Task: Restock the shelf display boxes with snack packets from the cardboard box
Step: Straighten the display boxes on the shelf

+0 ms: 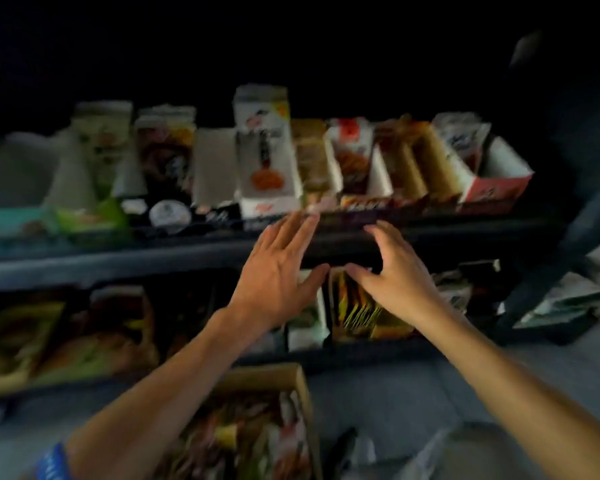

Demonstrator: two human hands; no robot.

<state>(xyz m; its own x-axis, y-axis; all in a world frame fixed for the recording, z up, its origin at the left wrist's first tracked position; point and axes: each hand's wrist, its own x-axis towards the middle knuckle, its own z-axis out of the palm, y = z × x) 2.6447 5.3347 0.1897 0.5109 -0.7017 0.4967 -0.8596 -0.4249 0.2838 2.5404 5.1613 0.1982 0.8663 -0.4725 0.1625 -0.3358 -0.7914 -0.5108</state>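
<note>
Packets sit in cardboard box below, display boxes up on shelf. Left hand fingers spread flat, right hand fingers loosely curved; both empty. Likely aligning a box: square it, then load packets upright.

A dark upper shelf carried a row of open cardboard display boxes; a brown cardboard box sat on the grey floor.
</note>
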